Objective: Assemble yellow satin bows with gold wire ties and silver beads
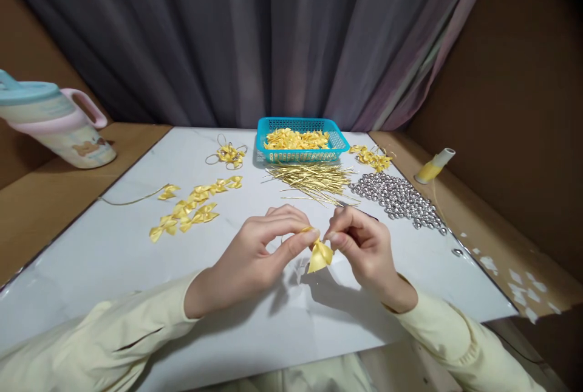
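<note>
My left hand (259, 255) and my right hand (362, 246) meet over the middle of the white board (136, 270). Both are pinched on one small yellow ribbon bow (319, 255), which hangs between the fingertips just above the board. The left thumb and forefinger grip its top; the right fingers close on its right side. A thin gold piece shows at the pinch, too small to name.
A teal basket (300, 127) of yellow bows stands at the back. In front of it lie gold wires (314, 179), silver beads (398, 197), and loose bows (191, 209). A pink-and-teal jug (54, 121) is at the left, a thread spool (432, 167) at the right.
</note>
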A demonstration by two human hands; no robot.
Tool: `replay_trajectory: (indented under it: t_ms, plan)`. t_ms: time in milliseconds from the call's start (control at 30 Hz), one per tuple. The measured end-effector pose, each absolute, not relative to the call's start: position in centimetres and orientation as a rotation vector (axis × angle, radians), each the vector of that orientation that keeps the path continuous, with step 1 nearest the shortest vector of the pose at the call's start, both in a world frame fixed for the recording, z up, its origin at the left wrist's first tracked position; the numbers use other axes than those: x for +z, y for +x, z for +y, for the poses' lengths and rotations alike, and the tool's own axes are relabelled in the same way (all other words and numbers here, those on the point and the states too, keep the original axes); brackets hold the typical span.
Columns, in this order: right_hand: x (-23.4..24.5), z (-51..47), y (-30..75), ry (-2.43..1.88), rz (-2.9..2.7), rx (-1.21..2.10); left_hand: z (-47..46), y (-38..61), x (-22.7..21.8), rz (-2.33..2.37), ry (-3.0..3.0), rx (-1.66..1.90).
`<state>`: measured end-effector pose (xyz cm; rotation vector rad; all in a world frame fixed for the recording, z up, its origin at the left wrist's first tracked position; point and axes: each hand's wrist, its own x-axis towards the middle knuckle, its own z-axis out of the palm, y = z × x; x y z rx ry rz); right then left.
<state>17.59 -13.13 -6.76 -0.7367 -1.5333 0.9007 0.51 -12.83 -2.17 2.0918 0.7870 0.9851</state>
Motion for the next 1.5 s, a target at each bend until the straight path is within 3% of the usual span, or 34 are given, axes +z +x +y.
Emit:
replay_trajectory:
  t_ms: [900,1500]
  plan:
    - [-6.7,-12.8,17.7,-0.664,-1.581,0.880,-12.8,0.6,-2.4,0.841,2.162,1.012]
    - [-4.4,-10.8,20.9,-0.638,-1.470,1.385,-10.8,-0.8,-2.1,0.808,2.508,1.142]
